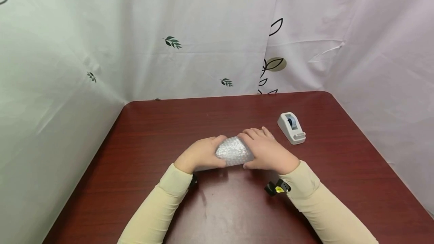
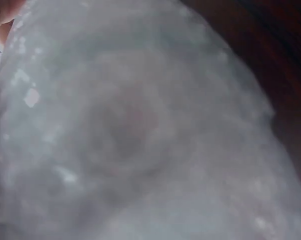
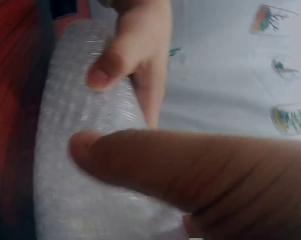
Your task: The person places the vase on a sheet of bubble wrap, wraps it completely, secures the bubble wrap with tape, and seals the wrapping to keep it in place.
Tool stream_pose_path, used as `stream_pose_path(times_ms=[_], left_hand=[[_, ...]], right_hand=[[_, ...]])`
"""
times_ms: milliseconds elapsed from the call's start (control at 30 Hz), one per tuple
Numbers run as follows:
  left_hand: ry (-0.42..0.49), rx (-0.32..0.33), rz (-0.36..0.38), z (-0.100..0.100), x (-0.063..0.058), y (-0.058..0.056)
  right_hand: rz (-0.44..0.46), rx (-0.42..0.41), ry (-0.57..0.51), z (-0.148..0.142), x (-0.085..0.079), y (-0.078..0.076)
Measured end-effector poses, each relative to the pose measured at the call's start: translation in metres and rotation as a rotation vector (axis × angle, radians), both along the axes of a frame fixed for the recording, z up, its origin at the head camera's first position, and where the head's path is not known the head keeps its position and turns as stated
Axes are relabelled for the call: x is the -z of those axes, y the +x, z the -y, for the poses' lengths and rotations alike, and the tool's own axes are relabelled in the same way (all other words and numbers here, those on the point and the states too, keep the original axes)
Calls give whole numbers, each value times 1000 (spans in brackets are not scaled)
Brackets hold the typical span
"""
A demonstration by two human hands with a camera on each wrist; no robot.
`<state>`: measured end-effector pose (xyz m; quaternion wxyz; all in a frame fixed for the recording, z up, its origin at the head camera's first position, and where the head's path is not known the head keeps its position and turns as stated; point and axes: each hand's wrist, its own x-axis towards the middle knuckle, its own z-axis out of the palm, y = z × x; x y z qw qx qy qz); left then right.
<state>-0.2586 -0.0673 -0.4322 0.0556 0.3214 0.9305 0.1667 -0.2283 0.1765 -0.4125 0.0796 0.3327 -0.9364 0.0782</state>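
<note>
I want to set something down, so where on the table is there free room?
Free: the table left of the left grip; its back, between the wrap and the curtain; its right, between the dispenser and the right edge. Crowded: the middle, where both the left grip and the right grip hold the wrap.

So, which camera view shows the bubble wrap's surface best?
The right wrist: the bubble wrap is close, its texture readable. The head view shows it smaller, ends mostly covered; the left wrist, close but blurred.

There's one bubble-wrapped bundle [image 1: 234,151], one tape dispenser [image 1: 291,128] — and one table [image 1: 217,214].
</note>
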Motion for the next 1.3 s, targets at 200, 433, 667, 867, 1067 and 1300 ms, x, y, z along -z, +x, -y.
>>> stream_pose_path(times_ms=[200, 433, 667, 867, 1067, 1300], left_hand=[[36, -5, 105, 4, 0, -3], [61, -1, 153, 9, 1, -4], [44, 11, 59, 10, 3, -6], [-8, 73, -73, 9, 3, -1], [-114, 70, -212, 3, 3, 9], [-185, 42, -257, -5, -1, 13]], right_hand=[[-164, 14, 114, 7, 15, -1], [-304, -4, 113, 11, 24, -7], [-219, 24, 94, 10, 23, -9], [-117, 53, 76, 11, 20, -6], [-15, 65, 55, 8, 16, -8], [91, 78, 3, 1, 13, -13]])
